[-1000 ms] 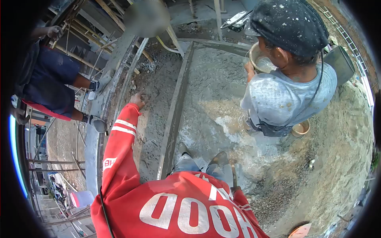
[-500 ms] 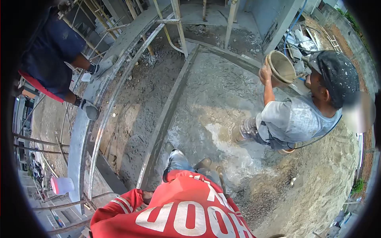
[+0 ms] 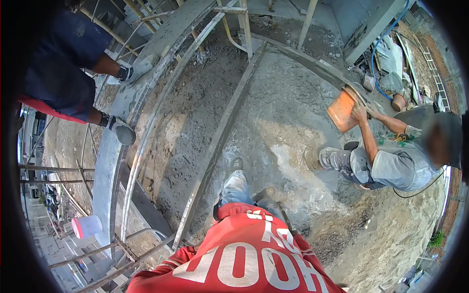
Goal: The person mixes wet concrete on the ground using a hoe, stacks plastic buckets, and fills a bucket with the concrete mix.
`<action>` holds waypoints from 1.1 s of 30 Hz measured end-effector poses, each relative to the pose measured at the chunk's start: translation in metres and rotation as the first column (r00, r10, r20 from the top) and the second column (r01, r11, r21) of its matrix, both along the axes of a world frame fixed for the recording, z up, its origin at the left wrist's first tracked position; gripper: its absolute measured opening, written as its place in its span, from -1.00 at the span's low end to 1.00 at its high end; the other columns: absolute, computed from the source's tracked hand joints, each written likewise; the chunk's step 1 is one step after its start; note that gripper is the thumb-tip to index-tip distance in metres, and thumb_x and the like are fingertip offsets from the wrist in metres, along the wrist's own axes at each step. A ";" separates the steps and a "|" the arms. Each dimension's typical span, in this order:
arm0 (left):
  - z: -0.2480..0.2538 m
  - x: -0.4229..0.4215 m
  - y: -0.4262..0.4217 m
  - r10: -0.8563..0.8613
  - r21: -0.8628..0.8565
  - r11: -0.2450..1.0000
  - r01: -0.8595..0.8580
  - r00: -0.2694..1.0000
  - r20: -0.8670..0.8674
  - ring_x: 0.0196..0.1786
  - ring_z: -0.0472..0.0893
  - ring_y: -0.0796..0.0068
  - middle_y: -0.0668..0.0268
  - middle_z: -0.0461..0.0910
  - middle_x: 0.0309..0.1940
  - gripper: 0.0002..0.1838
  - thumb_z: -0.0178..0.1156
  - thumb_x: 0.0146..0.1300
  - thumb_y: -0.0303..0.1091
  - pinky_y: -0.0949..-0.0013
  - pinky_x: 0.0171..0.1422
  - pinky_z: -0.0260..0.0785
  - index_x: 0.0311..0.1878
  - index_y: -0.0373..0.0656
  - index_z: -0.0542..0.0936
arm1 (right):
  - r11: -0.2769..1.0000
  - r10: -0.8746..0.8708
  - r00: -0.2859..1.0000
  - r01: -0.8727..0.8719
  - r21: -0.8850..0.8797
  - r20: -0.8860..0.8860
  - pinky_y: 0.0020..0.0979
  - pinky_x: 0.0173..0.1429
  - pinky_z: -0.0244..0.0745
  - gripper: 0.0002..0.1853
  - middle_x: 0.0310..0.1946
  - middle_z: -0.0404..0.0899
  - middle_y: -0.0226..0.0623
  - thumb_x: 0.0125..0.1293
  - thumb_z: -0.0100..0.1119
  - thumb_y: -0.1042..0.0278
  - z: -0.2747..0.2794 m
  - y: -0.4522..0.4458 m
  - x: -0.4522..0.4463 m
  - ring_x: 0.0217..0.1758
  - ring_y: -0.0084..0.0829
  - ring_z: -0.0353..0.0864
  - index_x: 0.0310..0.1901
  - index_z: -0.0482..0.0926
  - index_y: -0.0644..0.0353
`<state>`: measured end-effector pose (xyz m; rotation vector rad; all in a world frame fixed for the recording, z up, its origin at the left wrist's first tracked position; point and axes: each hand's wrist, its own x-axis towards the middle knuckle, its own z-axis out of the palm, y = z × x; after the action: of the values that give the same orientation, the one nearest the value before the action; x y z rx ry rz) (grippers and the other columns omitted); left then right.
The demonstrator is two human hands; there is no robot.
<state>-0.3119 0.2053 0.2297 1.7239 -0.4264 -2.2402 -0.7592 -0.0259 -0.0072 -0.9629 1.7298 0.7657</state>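
Neither of my hands shows its fingers; the red hoodie (image 3: 244, 249) and its left sleeve (image 3: 171, 261) cover that area. Beside my right side, a thin dark handle (image 3: 285, 216) slants down towards the ground; what grips it is hidden. My left shoe (image 3: 236, 164) rests on wet grey concrete (image 3: 261, 115). On the right, a co-worker (image 3: 405, 163) grips an orange bucket (image 3: 341, 112) with both hands, tilted on its side. At the upper left, another co-worker's gloved hands (image 3: 123, 132) rest on a curved concrete ledge (image 3: 105, 171).
A straight form board (image 3: 220, 132) borders the wet concrete on my left, with a curved metal pipe (image 3: 146, 132) beyond it. Wooden props (image 3: 308, 22) stand ahead. A gravel and sand heap (image 3: 386, 229) lies right. A pink-and-white pail (image 3: 87, 226) sits by the ledge.
The right co-worker has turned more towards me and swung the bucket round, so its orange outside shows. My view has shifted, and my left hand, partly visible before, is now hidden.
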 end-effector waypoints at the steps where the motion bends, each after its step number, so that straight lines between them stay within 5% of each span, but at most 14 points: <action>1: -0.010 0.009 -0.004 -0.003 -0.001 1.000 0.003 1.000 0.005 0.20 0.49 0.06 0.14 0.46 0.18 0.07 0.57 -0.19 -0.03 0.16 0.29 0.36 0.41 0.05 0.19 | 1.000 -0.002 1.000 0.002 0.006 -0.007 -0.18 -0.20 0.57 -0.58 -0.29 0.68 -0.06 0.13 0.26 0.15 -0.003 0.003 0.006 -0.25 -0.17 0.72 -0.07 0.61 0.29; 7: -0.056 0.086 -0.024 -0.072 -0.036 0.997 0.071 0.997 -0.025 0.21 0.48 0.04 0.16 0.43 0.20 0.09 0.59 -0.22 -0.05 0.16 0.31 0.34 0.41 0.05 0.19 | 0.992 0.127 0.986 -0.126 0.010 -0.111 -0.17 -0.28 0.54 -0.67 -0.41 0.67 -0.09 0.12 0.26 0.18 0.015 -0.023 0.064 -0.34 -0.20 0.70 -0.21 0.65 0.30; 9: -0.066 0.128 -0.025 -0.127 -0.060 0.990 0.125 0.992 -0.030 0.22 0.47 0.03 0.16 0.43 0.21 0.10 0.60 -0.24 -0.06 0.16 0.32 0.34 0.41 0.06 0.19 | 0.999 -0.032 0.999 0.032 -0.004 0.024 -0.19 -0.45 0.45 -0.75 -0.59 0.61 -0.18 0.07 0.33 0.22 -0.026 -0.028 0.047 -0.52 -0.32 0.63 -0.40 0.66 0.28; 10: -0.075 0.153 -0.029 -0.156 -0.086 0.984 0.154 0.988 -0.016 0.22 0.47 0.03 0.17 0.42 0.21 0.10 0.60 -0.24 -0.07 0.16 0.32 0.34 0.41 0.06 0.19 | 0.958 -0.274 0.958 0.279 -0.059 0.080 -0.29 -0.72 0.09 -0.75 -0.80 0.36 -0.41 0.12 0.32 0.33 -0.004 -0.044 0.066 -0.82 -0.44 0.30 -0.61 0.51 0.16; 13: -0.115 0.237 -0.074 -0.258 -0.224 0.927 0.301 0.945 0.202 0.23 0.46 0.02 0.18 0.41 0.23 0.11 0.61 -0.26 -0.08 0.17 0.33 0.33 0.41 0.06 0.19 | 0.953 -0.159 0.986 0.168 -0.251 0.055 -0.25 -0.68 0.22 -0.76 -0.77 0.43 -0.34 0.13 0.33 0.30 0.062 -0.086 0.121 -0.78 -0.42 0.38 -0.55 0.57 0.26; 15: -0.145 0.286 -0.153 -0.415 -0.198 0.787 0.584 0.739 0.530 0.36 0.33 0.01 0.02 0.38 0.28 0.16 0.57 -0.30 0.10 0.01 0.35 0.30 0.42 -0.01 0.20 | 0.952 -0.010 0.998 -0.007 -0.305 -0.055 -0.07 -0.25 0.55 -0.65 -0.44 0.65 0.06 0.08 0.31 0.19 0.056 -0.104 0.131 -0.31 0.00 0.69 -0.38 0.62 0.42; 16: -0.106 0.275 -0.227 -0.377 -0.085 0.830 0.552 0.666 0.643 0.32 0.38 0.04 -0.01 0.43 0.21 0.11 0.58 -0.26 0.01 0.08 0.35 0.31 0.40 -0.06 0.23 | 0.934 0.076 0.995 -0.094 -0.345 -0.064 -0.02 -0.09 0.55 -0.58 -0.32 0.62 0.21 0.09 0.29 0.11 0.128 -0.132 0.178 -0.13 0.13 0.63 -0.34 0.60 0.44; 18: -0.114 0.255 -0.325 -0.062 -0.178 0.980 0.090 0.986 0.154 0.28 0.41 0.05 0.02 0.40 0.22 -0.08 0.45 -0.02 0.01 0.11 0.24 0.37 0.41 0.12 0.21 | 0.878 0.174 0.981 -0.193 -0.437 -0.084 0.01 -0.09 0.55 -0.62 -0.35 0.61 0.22 0.08 0.29 0.15 0.161 -0.151 0.214 -0.19 0.15 0.63 -0.34 0.57 0.40; 21: -0.121 0.180 -0.437 0.255 0.097 0.966 -0.239 0.943 -0.214 0.36 0.30 0.06 0.17 0.28 0.34 -0.17 0.37 0.13 -0.08 -0.06 0.27 0.32 0.44 0.18 0.17 | 0.760 0.268 0.959 -0.269 -0.592 -0.092 0.05 -0.17 0.52 -0.69 -0.43 0.60 0.14 0.07 0.28 0.20 0.213 -0.178 0.264 -0.30 0.16 0.61 -0.35 0.49 0.30; 23: -0.159 0.123 -0.487 0.195 0.260 0.959 -0.114 0.930 -0.313 0.28 0.40 0.07 0.12 0.32 0.29 -0.15 0.35 0.15 -0.05 -0.06 0.19 0.41 0.45 0.05 0.15 | 0.718 0.337 0.941 -0.286 -0.635 -0.043 0.04 -0.26 0.50 -0.67 -0.50 0.56 0.10 0.06 0.28 0.28 0.255 -0.200 0.293 -0.38 0.14 0.59 -0.26 0.40 0.31; 25: -0.155 0.077 -0.538 0.332 0.427 0.869 -0.251 0.935 -0.124 0.13 0.54 0.11 0.03 0.40 0.17 -0.20 0.34 0.15 -0.06 0.03 0.06 0.53 0.38 -0.12 0.21 | 0.716 0.352 0.932 -0.207 -0.667 0.089 0.03 -0.33 0.50 -0.66 -0.50 0.55 0.09 0.07 0.25 0.31 0.274 -0.222 0.309 -0.39 0.12 0.60 -0.24 0.34 0.28; 29: -0.243 0.065 -0.618 0.585 0.323 0.802 -0.503 0.772 -0.249 -0.13 0.65 0.11 0.03 0.57 -0.14 -0.40 0.37 0.12 -0.09 0.11 -0.09 0.59 0.15 -0.20 0.44 | 0.809 0.233 0.958 -0.095 -0.580 0.169 0.08 -0.38 0.43 -0.71 -0.45 0.55 0.13 0.15 0.15 0.30 0.233 -0.258 0.327 -0.43 0.16 0.58 -0.21 0.32 0.26; 31: -0.279 0.072 -0.647 0.477 0.105 0.841 -0.530 0.820 0.316 -0.37 0.67 0.12 0.16 0.60 -0.47 -0.66 0.36 0.11 -0.15 0.13 -0.26 0.59 -0.18 -0.19 0.58 | 0.777 0.217 0.935 0.007 -0.629 0.279 0.06 -0.36 0.44 -0.67 -0.43 0.56 0.14 0.19 0.14 0.25 0.190 -0.268 0.338 -0.40 0.16 0.58 -0.14 0.31 0.26; 33: -0.301 0.096 -0.693 0.390 0.056 0.869 -0.491 0.751 0.532 -0.32 0.69 0.16 0.08 0.63 -0.33 -0.66 0.34 0.03 -0.21 0.15 -0.26 0.55 -0.26 -0.29 0.58 | 0.833 0.192 0.938 -0.001 -0.554 0.288 0.06 -0.33 0.44 -0.58 -0.45 0.55 0.16 0.17 0.21 0.25 0.135 -0.298 0.365 -0.37 0.18 0.58 -0.06 0.28 0.29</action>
<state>-0.2164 -0.4877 -0.0710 2.2331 0.1159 -1.5141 -0.3942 -0.3242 0.1282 -1.4867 1.6257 0.1298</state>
